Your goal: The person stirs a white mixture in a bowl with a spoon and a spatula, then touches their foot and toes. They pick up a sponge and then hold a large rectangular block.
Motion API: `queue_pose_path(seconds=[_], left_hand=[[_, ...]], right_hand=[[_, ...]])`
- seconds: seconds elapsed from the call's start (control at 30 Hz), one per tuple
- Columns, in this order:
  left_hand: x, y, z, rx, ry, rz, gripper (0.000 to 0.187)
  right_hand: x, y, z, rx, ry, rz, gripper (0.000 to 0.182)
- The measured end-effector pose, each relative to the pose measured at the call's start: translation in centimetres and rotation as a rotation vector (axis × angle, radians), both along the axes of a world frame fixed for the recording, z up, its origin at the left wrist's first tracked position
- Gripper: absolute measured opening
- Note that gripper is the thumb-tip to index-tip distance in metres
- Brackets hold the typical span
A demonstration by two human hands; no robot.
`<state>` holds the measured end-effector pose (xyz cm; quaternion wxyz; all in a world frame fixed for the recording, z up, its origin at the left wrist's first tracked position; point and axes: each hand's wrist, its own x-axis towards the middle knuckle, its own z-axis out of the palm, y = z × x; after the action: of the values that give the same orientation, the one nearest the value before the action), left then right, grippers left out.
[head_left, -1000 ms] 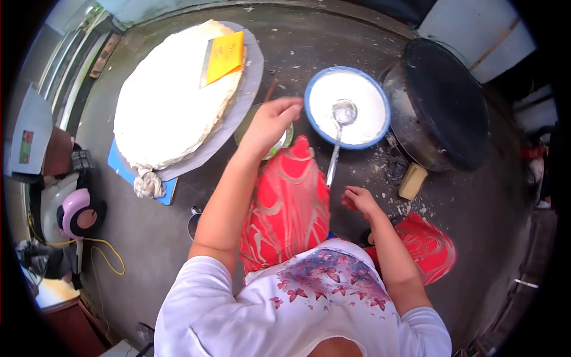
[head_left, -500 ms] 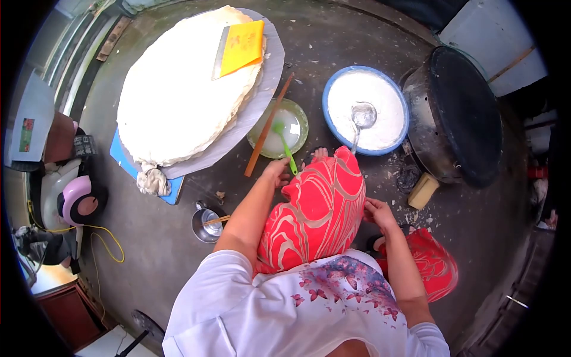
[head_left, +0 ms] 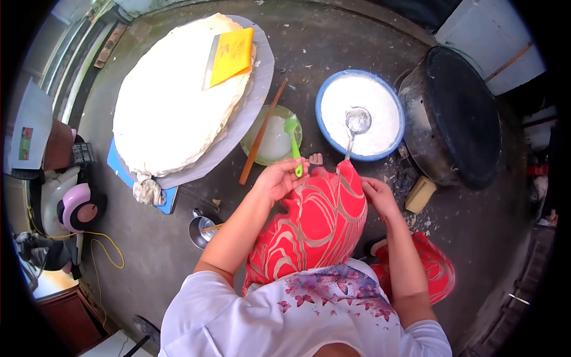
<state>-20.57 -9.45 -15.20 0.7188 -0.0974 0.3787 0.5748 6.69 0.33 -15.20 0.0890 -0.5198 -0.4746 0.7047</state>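
Observation:
My left hand (head_left: 282,179) grips the handle of a green silicone brush (head_left: 294,139), held upright with its head over the green bowl (head_left: 257,159). Whitish liquid shows in that bowl, and a thin wooden rolling pin (head_left: 263,132) lies across its rim. Against the side of my knee in red patterned trousers (head_left: 315,220), my right hand (head_left: 379,196) rests with loosely bent fingers and holds nothing visible. Just ahead is a blue basin (head_left: 318,113) of white flour, with a metal ladle (head_left: 358,121) lying in it.
A large round of pale dough (head_left: 172,101) lies on a grey board at upper left, topped by a yellow scraper (head_left: 232,56). To the right stand a big dark drum-shaped griddle (head_left: 458,119) and a yellowish block (head_left: 420,195). A metal cup (head_left: 202,229) sits at left.
My left hand has lifted the green brush out of the liquid and drawn it back toward my knee. My right hand has slid slightly forward along the knee. The view has shifted a little.

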Motion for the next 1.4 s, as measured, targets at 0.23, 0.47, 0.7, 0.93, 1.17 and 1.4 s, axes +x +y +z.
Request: queue_pose_path(seconds=[0.23,0.47,0.7,0.93,1.17,1.4], left_hand=[[3.4,4.7,6.2,0.280,0.331,-0.252,0.028],[5.0,9.1,3.3,0.270,0.783,-0.949,0.038],[6.2,10.8,-14.9,-0.229,-0.023,-0.861,0.037],[7.0,11.6,-9.0,-0.135,0.226,-0.697,0.018],[5.6,13.2,-5.6,-0.222,0.224,-0.534,0.019],[3.8,13.5,-5.8,-0.249,-0.121,-0.460,0.028]], right_hand=[[-7.7,3.0,5.5,0.046,0.344,-0.015,0.039],[-6.2,5.4,3.4,0.122,0.376,-0.181,0.027],[1.4,6.4,-1.7,0.531,-0.440,-0.082,0.026],[3.5,4.9,-1.4,0.704,-0.501,0.040,0.019],[2.2,4.0,-4.8,0.860,-0.466,0.091,0.020],[1.6,4.2,-5.0,0.743,-0.408,0.014,0.019]])
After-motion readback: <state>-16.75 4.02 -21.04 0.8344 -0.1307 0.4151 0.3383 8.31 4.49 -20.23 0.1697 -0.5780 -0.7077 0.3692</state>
